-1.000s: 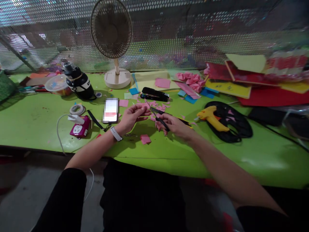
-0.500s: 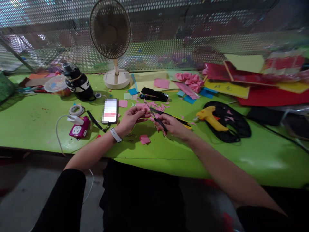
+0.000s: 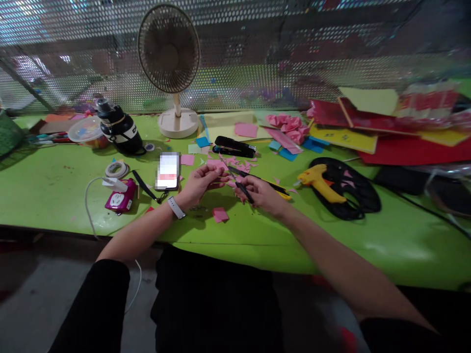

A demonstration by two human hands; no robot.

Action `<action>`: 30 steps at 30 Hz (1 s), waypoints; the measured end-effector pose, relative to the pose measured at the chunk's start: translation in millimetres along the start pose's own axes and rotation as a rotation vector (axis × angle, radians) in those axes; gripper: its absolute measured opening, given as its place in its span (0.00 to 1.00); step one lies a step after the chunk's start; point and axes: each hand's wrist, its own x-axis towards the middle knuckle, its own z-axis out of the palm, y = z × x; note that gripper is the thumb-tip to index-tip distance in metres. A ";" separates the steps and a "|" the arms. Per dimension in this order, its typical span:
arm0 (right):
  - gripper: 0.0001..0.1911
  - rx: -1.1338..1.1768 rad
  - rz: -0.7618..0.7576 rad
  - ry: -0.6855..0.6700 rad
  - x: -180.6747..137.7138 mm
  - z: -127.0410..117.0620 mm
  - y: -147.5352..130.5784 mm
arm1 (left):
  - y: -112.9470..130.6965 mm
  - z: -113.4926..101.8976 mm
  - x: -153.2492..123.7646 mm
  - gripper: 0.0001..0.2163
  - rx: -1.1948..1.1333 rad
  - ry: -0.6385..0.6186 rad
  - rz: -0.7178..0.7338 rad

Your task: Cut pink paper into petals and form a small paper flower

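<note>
Resting in the closed fingers of the right hand (image 3: 259, 193), the scissors (image 3: 246, 192) are in front of the black stapler (image 3: 234, 147), blades angled toward it. The left hand (image 3: 201, 184), just beside the blades, is pinched at the fingertips; whether it grips anything I cannot tell. Pink scraps (image 3: 241, 161) litter the worktop (image 3: 397, 245) on the stapler's near side. Left of the stapler lies a phone (image 3: 168, 171); right of it, a yellow glue gun (image 3: 315, 178).
</note>
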 end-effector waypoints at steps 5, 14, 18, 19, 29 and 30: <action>0.30 -0.003 -0.003 0.012 0.7 1.0 1.3 | -0.7 0.3 0.1 0.09 -0.011 0.006 0.003; 0.33 -0.015 0.004 0.015 0.5 -0.2 0.2 | 1.2 0.3 -0.2 0.08 -0.020 0.032 0.019; 0.34 -0.007 0.004 0.012 -0.5 0.4 -2.9 | 2.1 2.6 0.4 0.07 -0.025 0.046 0.019; 0.34 -0.004 0.003 0.011 -0.4 0.6 -3.3 | 2.4 3.2 0.3 0.06 -0.025 0.043 0.014; 0.34 -0.021 -0.028 0.015 0.3 -1.7 -2.4 | 1.2 0.2 1.8 0.08 -0.002 0.035 -0.002; 0.33 -0.027 -0.024 0.013 -0.3 -2.0 -3.3 | 0.3 -0.9 2.7 0.08 0.003 0.040 0.000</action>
